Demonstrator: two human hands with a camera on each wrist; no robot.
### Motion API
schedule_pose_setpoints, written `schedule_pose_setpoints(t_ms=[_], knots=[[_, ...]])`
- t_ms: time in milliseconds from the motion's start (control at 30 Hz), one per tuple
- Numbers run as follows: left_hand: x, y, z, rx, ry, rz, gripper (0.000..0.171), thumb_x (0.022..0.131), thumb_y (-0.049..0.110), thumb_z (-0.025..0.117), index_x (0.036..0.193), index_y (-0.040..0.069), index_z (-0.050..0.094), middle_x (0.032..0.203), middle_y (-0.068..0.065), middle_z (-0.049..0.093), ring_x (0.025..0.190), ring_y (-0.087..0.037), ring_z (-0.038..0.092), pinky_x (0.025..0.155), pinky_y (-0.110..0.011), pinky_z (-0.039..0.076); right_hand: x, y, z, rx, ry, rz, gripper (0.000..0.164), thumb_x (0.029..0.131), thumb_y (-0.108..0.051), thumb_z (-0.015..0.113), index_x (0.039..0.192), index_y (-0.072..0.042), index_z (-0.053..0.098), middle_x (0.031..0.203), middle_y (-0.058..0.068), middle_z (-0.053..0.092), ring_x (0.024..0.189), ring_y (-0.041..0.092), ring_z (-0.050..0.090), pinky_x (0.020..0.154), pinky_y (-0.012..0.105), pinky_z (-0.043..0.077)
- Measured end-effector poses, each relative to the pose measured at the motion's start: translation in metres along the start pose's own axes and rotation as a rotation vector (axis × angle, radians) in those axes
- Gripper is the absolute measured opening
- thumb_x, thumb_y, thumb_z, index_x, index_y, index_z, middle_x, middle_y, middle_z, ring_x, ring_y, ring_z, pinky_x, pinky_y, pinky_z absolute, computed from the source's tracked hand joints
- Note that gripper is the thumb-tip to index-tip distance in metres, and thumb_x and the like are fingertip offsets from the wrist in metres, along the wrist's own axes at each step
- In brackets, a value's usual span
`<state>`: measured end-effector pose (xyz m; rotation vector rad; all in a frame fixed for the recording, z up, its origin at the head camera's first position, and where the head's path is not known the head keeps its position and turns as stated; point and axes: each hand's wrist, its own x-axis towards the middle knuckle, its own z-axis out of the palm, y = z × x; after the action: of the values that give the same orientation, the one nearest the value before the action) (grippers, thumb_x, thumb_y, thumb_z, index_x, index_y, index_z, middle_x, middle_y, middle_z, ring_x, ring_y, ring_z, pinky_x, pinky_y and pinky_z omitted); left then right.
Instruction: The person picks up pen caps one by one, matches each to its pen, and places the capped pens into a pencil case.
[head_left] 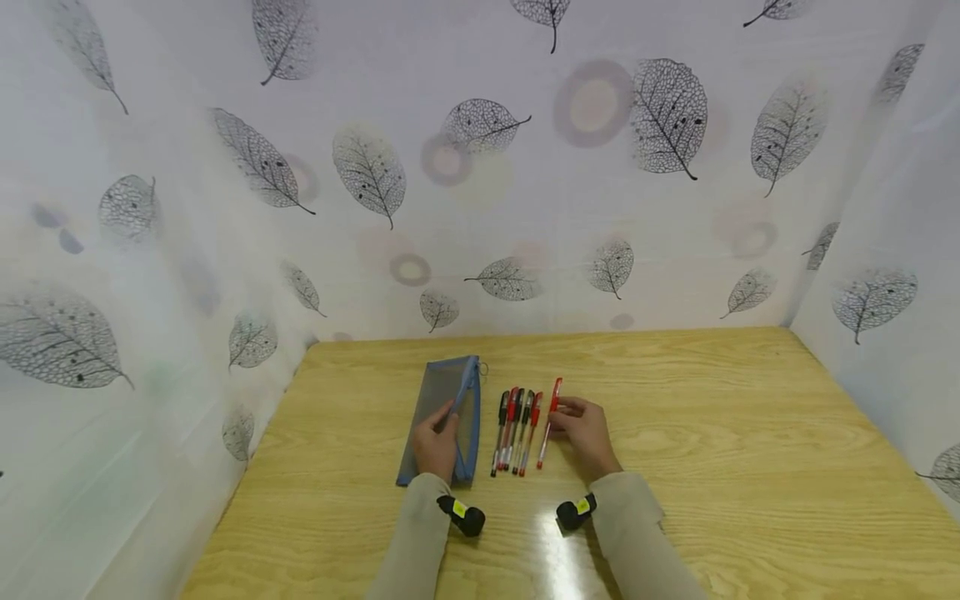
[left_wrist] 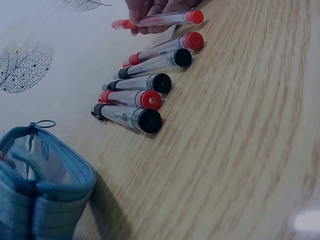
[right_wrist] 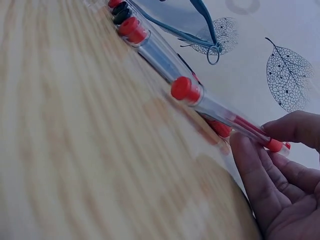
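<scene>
In the head view, my left hand (head_left: 435,450) grips the edge of a blue mesh zipper pouch (head_left: 438,385) lying aslant on the table. The pouch's mouth (left_wrist: 65,157) gapes in the left wrist view, a ring at its zipper end; only a bit of the left hand shows at that frame's edge. My right hand (head_left: 588,432) pinches a clear-barrelled red pen (right_wrist: 215,107) near its cap between thumb and fingers, tilted over the table. Between the hands lies a row of several pens, among them a black pen (left_wrist: 127,117) nearest the pouch and a red pen (head_left: 531,433) nearest the right hand.
The wood-grain table (head_left: 750,442) extends on both sides of the hands. A pale curtain (head_left: 555,192) with leaf prints encloses its back and sides. Each wrist carries a black camera, such as the left camera (head_left: 468,521).
</scene>
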<state>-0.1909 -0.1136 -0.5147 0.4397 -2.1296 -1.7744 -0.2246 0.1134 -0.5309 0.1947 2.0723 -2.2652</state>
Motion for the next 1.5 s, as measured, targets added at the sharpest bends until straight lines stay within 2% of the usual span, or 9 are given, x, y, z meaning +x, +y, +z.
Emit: schedule_pose_setpoints(t_ms=[200, 467, 667, 900, 1133, 1367, 1500], knots=[[-0.001, 0.002, 0.0, -0.017, 0.016, -0.027, 0.026, 0.089, 0.005, 0.066, 0.114, 0.009, 0.072, 0.12, -0.014, 0.066, 0.117, -0.03, 0.058, 0.095, -0.047, 0.046, -0.002, -0.001, -0.002, 0.074, -0.012, 0.014, 0.04, 0.088, 0.009, 0.059, 0.127, 0.015, 0.05, 0.094, 0.019, 0.064, 0.066, 0.016, 0.066, 0.063, 0.034, 0.058], [-0.001, 0.005, 0.0, -0.031, 0.031, -0.025, 0.026, 0.089, 0.004, 0.066, 0.113, 0.008, 0.072, 0.12, -0.015, 0.065, 0.119, -0.03, 0.056, 0.098, -0.048, 0.044, -0.002, -0.002, -0.001, 0.083, -0.023, 0.028, 0.041, 0.089, 0.008, 0.059, 0.129, 0.012, 0.051, 0.093, 0.014, 0.064, 0.069, 0.018, 0.067, 0.065, 0.035, 0.058], [-0.002, 0.005, 0.001, -0.027, 0.032, -0.012, 0.026, 0.088, 0.004, 0.066, 0.113, 0.009, 0.073, 0.118, -0.014, 0.066, 0.116, -0.03, 0.058, 0.095, -0.047, 0.046, -0.001, -0.001, 0.004, 0.097, -0.03, 0.019, 0.04, 0.088, 0.006, 0.062, 0.127, 0.012, 0.052, 0.096, 0.018, 0.065, 0.07, 0.019, 0.068, 0.066, 0.034, 0.058], [-0.001, 0.004, 0.001, -0.038, 0.036, -0.002, 0.025, 0.088, 0.002, 0.066, 0.112, 0.006, 0.073, 0.118, -0.015, 0.067, 0.117, -0.03, 0.058, 0.096, -0.047, 0.045, -0.002, -0.006, 0.015, 0.155, -0.095, 0.004, 0.04, 0.088, 0.009, 0.06, 0.127, 0.014, 0.051, 0.096, 0.023, 0.063, 0.068, 0.02, 0.066, 0.065, 0.036, 0.058], [-0.001, 0.004, 0.001, -0.041, 0.041, -0.008, 0.025, 0.088, 0.002, 0.066, 0.112, 0.006, 0.072, 0.118, -0.015, 0.067, 0.116, -0.031, 0.058, 0.095, -0.048, 0.045, -0.003, -0.01, 0.033, 0.098, -0.115, -0.002, 0.039, 0.087, 0.008, 0.062, 0.125, 0.011, 0.054, 0.092, 0.017, 0.062, 0.069, 0.02, 0.066, 0.066, 0.039, 0.058], [0.0, 0.002, 0.001, -0.047, 0.042, -0.004, 0.025, 0.089, 0.0, 0.065, 0.112, 0.006, 0.072, 0.117, -0.015, 0.067, 0.116, -0.03, 0.059, 0.095, -0.047, 0.046, -0.002, -0.013, 0.05, 0.063, -0.164, -0.025, 0.042, 0.087, 0.008, 0.062, 0.128, 0.01, 0.053, 0.098, 0.028, 0.063, 0.067, 0.026, 0.068, 0.066, 0.041, 0.058], [0.0, 0.002, 0.001, -0.052, 0.045, -0.002, 0.025, 0.089, 0.0, 0.065, 0.112, 0.007, 0.073, 0.117, -0.014, 0.067, 0.114, -0.029, 0.059, 0.092, -0.045, 0.047, 0.0, -0.015, 0.059, 0.046, -0.191, -0.024, 0.043, 0.088, 0.006, 0.063, 0.129, 0.009, 0.053, 0.097, 0.026, 0.064, 0.068, 0.024, 0.069, 0.066, 0.04, 0.058]])
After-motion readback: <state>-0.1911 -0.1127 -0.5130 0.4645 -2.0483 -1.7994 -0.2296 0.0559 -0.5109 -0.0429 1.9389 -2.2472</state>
